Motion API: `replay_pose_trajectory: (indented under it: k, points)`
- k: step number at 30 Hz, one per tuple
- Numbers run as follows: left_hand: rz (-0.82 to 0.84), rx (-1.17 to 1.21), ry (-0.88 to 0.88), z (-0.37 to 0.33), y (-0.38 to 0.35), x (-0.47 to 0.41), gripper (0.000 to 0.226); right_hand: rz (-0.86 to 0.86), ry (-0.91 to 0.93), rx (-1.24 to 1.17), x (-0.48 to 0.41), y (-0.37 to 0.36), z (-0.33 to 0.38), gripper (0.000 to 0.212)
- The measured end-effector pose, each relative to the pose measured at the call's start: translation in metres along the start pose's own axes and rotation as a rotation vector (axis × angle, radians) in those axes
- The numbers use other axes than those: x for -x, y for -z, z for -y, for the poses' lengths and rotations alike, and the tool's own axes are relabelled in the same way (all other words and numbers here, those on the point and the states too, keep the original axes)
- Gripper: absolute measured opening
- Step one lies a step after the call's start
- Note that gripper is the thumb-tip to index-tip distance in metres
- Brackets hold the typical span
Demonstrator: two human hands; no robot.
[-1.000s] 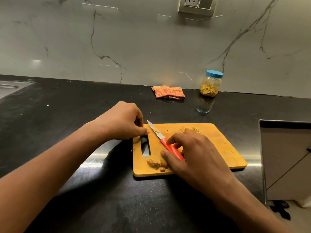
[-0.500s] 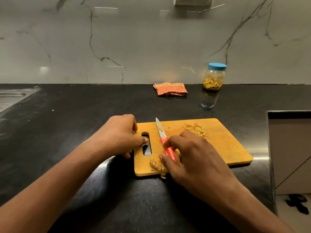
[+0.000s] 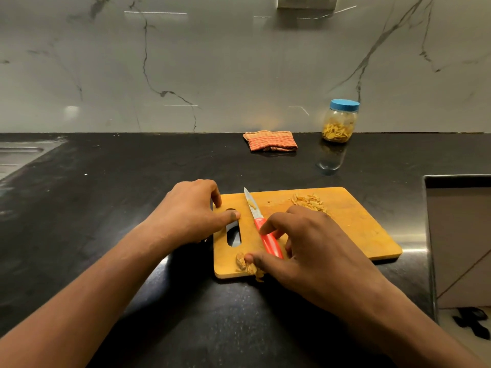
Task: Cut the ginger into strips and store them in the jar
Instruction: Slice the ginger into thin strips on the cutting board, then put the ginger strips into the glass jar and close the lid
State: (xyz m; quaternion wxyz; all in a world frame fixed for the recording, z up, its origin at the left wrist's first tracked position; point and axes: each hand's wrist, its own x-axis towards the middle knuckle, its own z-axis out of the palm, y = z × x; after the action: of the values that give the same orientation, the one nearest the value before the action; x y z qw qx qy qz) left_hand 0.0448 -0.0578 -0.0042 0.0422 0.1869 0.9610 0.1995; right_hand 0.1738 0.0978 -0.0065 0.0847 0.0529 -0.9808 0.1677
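Note:
A wooden cutting board (image 3: 353, 224) lies on the black counter. My left hand (image 3: 191, 211) grips its left edge, thumb lying across the handle slot. A red-handled knife (image 3: 256, 216) lies on the board with its blade pointing away. My right hand (image 3: 305, 251) curls over the red handle, index fingertip on it and thumb beside a ginger piece (image 3: 242, 261) at the board's near edge. A small pile of ginger strips (image 3: 308, 201) sits on the board beyond my right hand. The jar (image 3: 340, 120), blue lid on, stands by the wall with strips inside.
A folded orange striped cloth (image 3: 271, 140) lies near the wall, left of the jar. A sink drainboard (image 3: 18, 155) is at the far left. The counter ends at the right in a steel-edged drop (image 3: 430, 235) to the floor.
The view has tilted, so the board sits lower and more square. My right hand now leaves the strip pile uncovered. Both hands keep their places on the board and knife.

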Motion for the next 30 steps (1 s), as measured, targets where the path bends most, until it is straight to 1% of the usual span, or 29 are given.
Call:
replay_pose_trajectory:
  k: [4,8,10,12,15,18,21,24,26,28,30]
  points:
    - [0.000,0.019,-0.004,-0.001,0.001,-0.002,0.037,-0.006,0.003,-0.007,0.001,0.002,0.000,0.056]
    - [-0.052,-0.065,-0.066,-0.006,0.005,-0.005,0.039,-0.044,0.014,0.009,0.003,0.013,-0.007,0.054]
    - [-0.117,-0.048,-0.154,-0.016,0.009,-0.007,0.037,-0.069,0.018,0.030,0.001,0.023,-0.014,0.051]
    - [-0.160,0.035,-0.285,-0.036,0.012,-0.014,0.035,-0.094,0.013,0.056,-0.004,0.036,-0.024,0.048]
    - [-0.100,0.167,-0.463,-0.072,0.010,-0.036,0.040,-0.129,-0.008,0.079,-0.018,0.056,-0.042,0.042]
    - [-0.052,0.212,-0.534,-0.104,-0.002,-0.075,0.045,-0.171,-0.051,0.102,-0.039,0.071,-0.071,0.037]
    - [-0.034,0.207,-0.530,-0.128,-0.013,-0.119,0.051,-0.199,-0.115,0.121,-0.066,0.082,-0.113,0.036]
    - [-0.031,0.181,-0.486,-0.150,-0.022,-0.163,0.057,-0.221,-0.195,0.133,-0.099,0.095,-0.161,0.036]
    - [-0.033,0.227,-0.444,-0.164,-0.027,-0.191,0.061,-0.244,-0.234,0.135,-0.123,0.102,-0.191,0.034]
    - [-0.055,0.257,-0.407,-0.177,-0.032,-0.217,0.064,-0.286,-0.266,0.130,-0.149,0.107,-0.219,0.030]
    - [-0.084,0.238,-0.378,-0.187,-0.036,-0.242,0.067,-0.324,-0.310,0.136,-0.175,0.113,-0.245,0.032]
